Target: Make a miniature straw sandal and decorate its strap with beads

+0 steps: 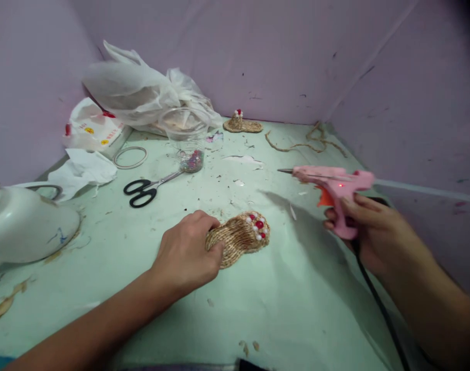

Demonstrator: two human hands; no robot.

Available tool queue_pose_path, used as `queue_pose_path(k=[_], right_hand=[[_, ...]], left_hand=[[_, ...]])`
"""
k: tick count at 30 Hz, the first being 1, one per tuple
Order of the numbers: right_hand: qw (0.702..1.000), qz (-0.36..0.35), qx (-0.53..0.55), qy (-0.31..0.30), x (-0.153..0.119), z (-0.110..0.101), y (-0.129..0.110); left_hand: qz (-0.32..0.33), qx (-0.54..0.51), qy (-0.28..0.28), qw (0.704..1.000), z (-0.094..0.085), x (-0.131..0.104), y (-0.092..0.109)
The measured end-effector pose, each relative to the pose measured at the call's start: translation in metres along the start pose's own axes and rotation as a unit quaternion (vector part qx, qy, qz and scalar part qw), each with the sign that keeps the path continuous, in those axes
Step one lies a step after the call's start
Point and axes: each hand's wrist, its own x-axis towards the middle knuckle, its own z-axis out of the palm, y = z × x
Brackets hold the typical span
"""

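Note:
My left hand grips the near end of a small slipper of coiled, straw-coloured cord, thumb on one side and fingers on the other. Red and white beads cluster on the slipper's far right end, which rests at the table. In my right hand is a pink hot glue gun, held above the table by its handle. Its metal nozzle points left, a small red light glows on its body, and an orange trigger shows below. A black cable runs down from the handle.
Black-handled scissors lie left of centre beside a bag of beads. A second cord slipper stands at the back, near loose cord. White plastic bags, a ring and a white ceramic vessel occupy the left.

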Motion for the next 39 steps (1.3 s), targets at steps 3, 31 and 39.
queue_pose_path(k=[3, 31, 39], right_hand=[[0.999, 0.009, -0.051, -0.005, 0.048, 0.021, -0.006], [0.782, -0.090, -0.617, -0.006, 0.078, 0.016, -0.022], [0.911, 0.037, -0.409, -0.050, 0.099, 0.025, -0.014]], left_hand=[[0.005, -0.013, -0.003, 1.000, 0.000, -0.002, -0.004], [-0.013, 0.000, -0.059, 0.998, -0.002, 0.023, 0.004], [0.010, 0.065, -0.099, 0.993, -0.006, 0.033, 0.007]])
